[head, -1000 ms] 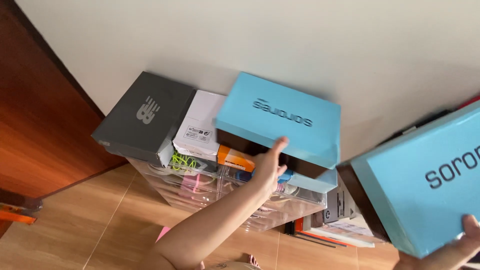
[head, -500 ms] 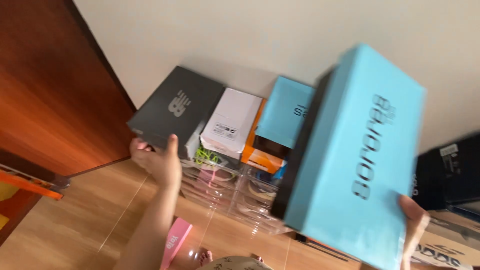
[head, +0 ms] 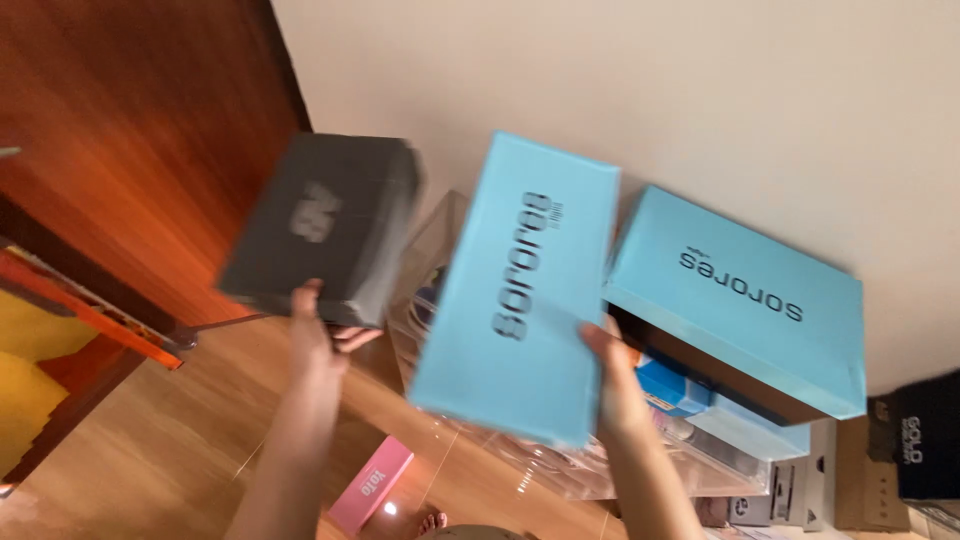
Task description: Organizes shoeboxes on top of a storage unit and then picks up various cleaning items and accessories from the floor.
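While your left hand [head: 318,335] has its grip clamped under the grey shoebox [head: 325,240] and your right hand [head: 612,370] on the blue shoebox [head: 520,290], both raised above the clear drawers [head: 440,250], keep each box level.

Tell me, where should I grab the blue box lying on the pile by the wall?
Take the blue box on the pile by its two long sides, coming from the front. Its lid is flat and wide, its back is close to the wall, and the dark front side faces you, free to reach.
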